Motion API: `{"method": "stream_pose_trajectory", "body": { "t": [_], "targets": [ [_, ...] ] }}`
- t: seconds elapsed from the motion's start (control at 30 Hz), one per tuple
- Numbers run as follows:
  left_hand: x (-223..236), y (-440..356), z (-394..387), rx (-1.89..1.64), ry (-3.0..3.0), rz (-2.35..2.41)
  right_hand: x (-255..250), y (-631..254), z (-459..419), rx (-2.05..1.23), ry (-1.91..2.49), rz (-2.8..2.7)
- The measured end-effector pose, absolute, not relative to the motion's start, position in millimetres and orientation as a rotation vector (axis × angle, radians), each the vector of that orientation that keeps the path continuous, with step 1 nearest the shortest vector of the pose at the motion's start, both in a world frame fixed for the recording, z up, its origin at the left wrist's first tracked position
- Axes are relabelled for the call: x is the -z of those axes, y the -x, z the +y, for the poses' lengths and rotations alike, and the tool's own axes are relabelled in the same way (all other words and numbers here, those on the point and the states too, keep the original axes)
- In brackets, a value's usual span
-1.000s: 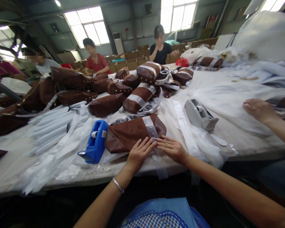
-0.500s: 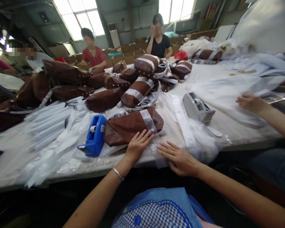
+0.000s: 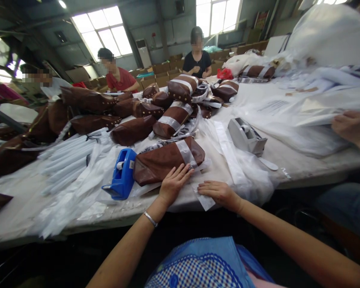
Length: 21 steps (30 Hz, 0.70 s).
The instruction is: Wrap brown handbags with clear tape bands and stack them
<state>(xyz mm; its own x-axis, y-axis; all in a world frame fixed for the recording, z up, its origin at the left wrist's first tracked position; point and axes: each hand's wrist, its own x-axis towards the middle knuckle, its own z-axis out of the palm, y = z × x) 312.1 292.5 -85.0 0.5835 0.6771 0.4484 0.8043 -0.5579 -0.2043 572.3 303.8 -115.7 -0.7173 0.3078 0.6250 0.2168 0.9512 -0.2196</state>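
Note:
A folded brown boot (image 3: 165, 160) with a clear tape band lies on the table's near edge, over a clear plastic bag. My left hand (image 3: 174, 183) rests flat on its near side, fingers spread. My right hand (image 3: 217, 192) lies just right of it, fingers curled down onto a strip of clear tape or plastic (image 3: 204, 200) at the table's rim. A blue tape dispenser (image 3: 122, 173) stands to the left of the boot.
A grey tape dispenser (image 3: 245, 136) sits to the right on white plastic bags. A heap of brown boots (image 3: 132, 112) fills the table's middle and left. Another person's hand (image 3: 352, 127) holds white sheets at far right. Three people sit beyond the table.
My right hand has drawn back toward the table's edge and its fingers have curled down onto the clear strip. My left hand stays on the boot. The other person's hand moved right.

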Motion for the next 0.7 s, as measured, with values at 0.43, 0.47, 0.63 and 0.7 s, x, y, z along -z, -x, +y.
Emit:
{"method": "stream_pose_trajectory", "body": {
  "t": [0.43,0.47,0.63,0.7],
  "targets": [
    [85.3,-314.3,291.5,0.458,2.421,-1.248,116.7,-587.4,278.5,-0.245,0.376,-2.355],
    [86.1,-314.5,291.5,0.468,2.415,-1.247,115.8,-587.3,278.0,-0.244,0.375,-2.362],
    [91.6,-315.9,291.8,0.470,2.389,-1.250,101.3,-588.0,278.6,-0.234,0.359,-2.388],
    [93.0,-316.9,292.2,0.447,2.389,-1.247,87.9,-586.9,283.9,-0.218,0.353,-2.392]
  ]
}}
